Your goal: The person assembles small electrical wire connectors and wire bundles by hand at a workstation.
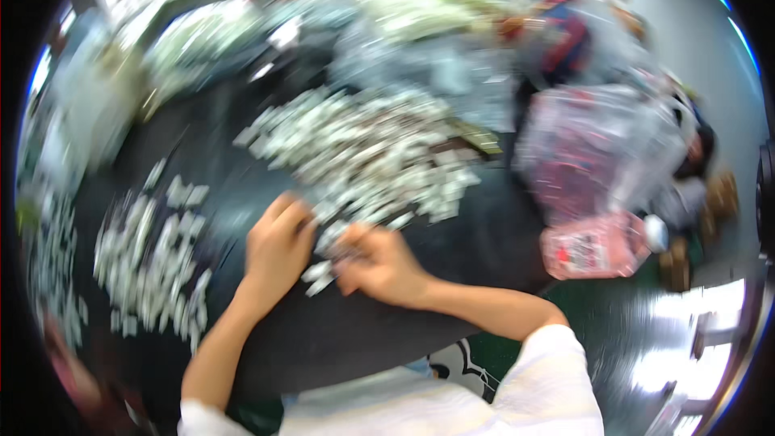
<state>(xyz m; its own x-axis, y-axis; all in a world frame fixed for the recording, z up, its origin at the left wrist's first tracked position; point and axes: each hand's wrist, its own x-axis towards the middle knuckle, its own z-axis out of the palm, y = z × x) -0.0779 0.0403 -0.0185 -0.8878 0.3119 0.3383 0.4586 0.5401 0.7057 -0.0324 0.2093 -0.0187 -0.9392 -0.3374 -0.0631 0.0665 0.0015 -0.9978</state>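
Observation:
A large heap of small pale, flat pieces [371,145] lies spread on the black table [218,145]; blur hides their exact kind. At the heap's near edge, my left hand [278,246] has its fingers curled together, and whatever may be in them is hidden. Just to the right, my right hand [383,266] is closed in a pinch, with something small and blurred at its fingertips. A few loose pale pieces [319,276] rest on the table between the two hands.
Another group of pale pieces [153,262] covers the table's left part. Clear plastic bags [436,64] crowd the far side. A bulky clear bag [581,145] stands at the right, with a pink bottle [593,249] with a white cap near the table's edge.

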